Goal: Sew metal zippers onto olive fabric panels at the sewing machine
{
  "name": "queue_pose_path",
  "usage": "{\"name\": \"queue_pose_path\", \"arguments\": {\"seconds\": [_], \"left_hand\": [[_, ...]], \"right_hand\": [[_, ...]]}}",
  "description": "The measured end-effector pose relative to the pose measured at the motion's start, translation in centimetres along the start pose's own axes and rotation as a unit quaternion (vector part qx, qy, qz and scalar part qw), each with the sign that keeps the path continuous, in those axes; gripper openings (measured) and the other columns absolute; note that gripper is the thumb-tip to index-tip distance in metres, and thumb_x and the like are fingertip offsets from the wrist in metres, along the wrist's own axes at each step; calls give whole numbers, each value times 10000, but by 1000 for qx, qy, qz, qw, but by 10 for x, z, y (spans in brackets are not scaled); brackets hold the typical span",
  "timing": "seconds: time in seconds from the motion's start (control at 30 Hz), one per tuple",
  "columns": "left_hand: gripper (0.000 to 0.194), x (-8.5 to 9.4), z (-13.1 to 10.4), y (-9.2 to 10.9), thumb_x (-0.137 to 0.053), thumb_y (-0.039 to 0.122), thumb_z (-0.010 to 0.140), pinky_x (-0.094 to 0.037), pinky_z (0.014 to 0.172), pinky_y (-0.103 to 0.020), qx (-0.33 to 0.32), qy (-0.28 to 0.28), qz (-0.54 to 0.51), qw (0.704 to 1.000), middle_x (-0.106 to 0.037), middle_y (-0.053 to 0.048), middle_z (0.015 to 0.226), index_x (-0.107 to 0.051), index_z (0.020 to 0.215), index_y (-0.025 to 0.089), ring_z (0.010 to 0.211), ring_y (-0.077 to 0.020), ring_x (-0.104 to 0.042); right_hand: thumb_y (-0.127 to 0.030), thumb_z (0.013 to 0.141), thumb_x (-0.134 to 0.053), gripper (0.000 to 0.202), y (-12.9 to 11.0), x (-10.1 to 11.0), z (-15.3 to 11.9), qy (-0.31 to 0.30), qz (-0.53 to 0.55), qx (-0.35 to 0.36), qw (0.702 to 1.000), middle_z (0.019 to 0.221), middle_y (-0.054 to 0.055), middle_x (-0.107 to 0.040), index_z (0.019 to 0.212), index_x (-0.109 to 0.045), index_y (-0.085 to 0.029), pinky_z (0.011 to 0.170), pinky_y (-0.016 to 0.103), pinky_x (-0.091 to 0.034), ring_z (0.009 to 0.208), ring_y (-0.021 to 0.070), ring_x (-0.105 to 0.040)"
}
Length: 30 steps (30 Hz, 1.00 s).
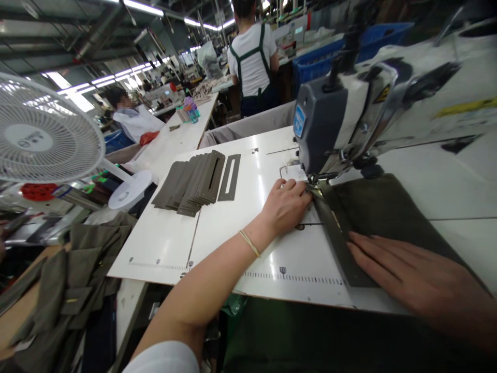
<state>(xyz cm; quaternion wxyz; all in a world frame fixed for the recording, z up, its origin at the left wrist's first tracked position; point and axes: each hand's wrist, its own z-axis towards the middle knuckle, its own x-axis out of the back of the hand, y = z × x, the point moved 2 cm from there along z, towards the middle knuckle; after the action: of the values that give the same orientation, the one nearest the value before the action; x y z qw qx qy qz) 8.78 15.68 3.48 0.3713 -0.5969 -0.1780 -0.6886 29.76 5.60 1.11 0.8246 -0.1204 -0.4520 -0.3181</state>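
A dark olive fabric piece (376,202) lies under the head of the sewing machine (324,116). Along its left edge runs a flat strip (351,264) with a narrow slot, where something gold-coloured shows. My left hand (287,204) is beside the presser foot, fingers curled and closed at the fabric's edge; its thumb is hidden. Flat on the fabric nearer to me rests my right hand (411,274), fingers stretched out and side by side. Left of the machine, a stack of olive slotted strips (194,181) is fanned out, with one single slotted strip (230,177) next to it.
A white fan (39,129) stands at the left. Olive garments (81,269) are heaped below it. Behind the white machine table (240,228) are bottles (190,111), a blue crate (316,59) and a person in a white shirt (252,62). Another person sits farther left.
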Motion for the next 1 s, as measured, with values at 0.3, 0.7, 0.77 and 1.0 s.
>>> {"name": "queue_pose_path", "arguments": {"seconds": [0.3, 0.7, 0.77, 1.0], "left_hand": [[184, 4, -4, 8, -477, 294, 912, -402, 855, -411, 70, 1, -46, 996, -575, -67, 933, -618, 911, 176, 895, -250, -492], [72, 2, -2, 8, -585, 240, 841, -466, 818, -432, 100, 69, -56, 991, -579, -60, 843, -617, 859, 178, 826, -250, -521], [45, -1, -4, 8, -585, 216, 844, -480, 778, -421, 112, 102, -64, 986, -588, -57, 825, -613, 832, 183, 795, -243, -536], [140, -6, -9, 4, -503, 133, 928, -539, 778, -354, 85, 224, -141, 961, -694, -84, 1037, -604, 1020, 163, 891, -208, -651]], "right_hand": [[-300, 973, -405, 278, 30, 11, 44, 41, 44, -17, 998, 913, 64, -728, 961, -655, -181, 743, 330, -559, 813, 189, -674], [-55, 877, -355, 384, 48, -62, 73, 48, -42, 10, 998, 1124, 142, -693, 1092, -674, -58, 859, 309, -570, 997, 206, -665], [-55, 873, -361, 382, 48, -58, 73, 48, -30, -2, 998, 1117, 141, -695, 1085, -678, -70, 846, 308, -574, 978, 207, -670], [-63, 909, -323, 391, 46, -51, 80, 94, -3, -36, 995, 1026, 138, -715, 964, -710, -84, 826, 302, -579, 921, 205, -681]]}}
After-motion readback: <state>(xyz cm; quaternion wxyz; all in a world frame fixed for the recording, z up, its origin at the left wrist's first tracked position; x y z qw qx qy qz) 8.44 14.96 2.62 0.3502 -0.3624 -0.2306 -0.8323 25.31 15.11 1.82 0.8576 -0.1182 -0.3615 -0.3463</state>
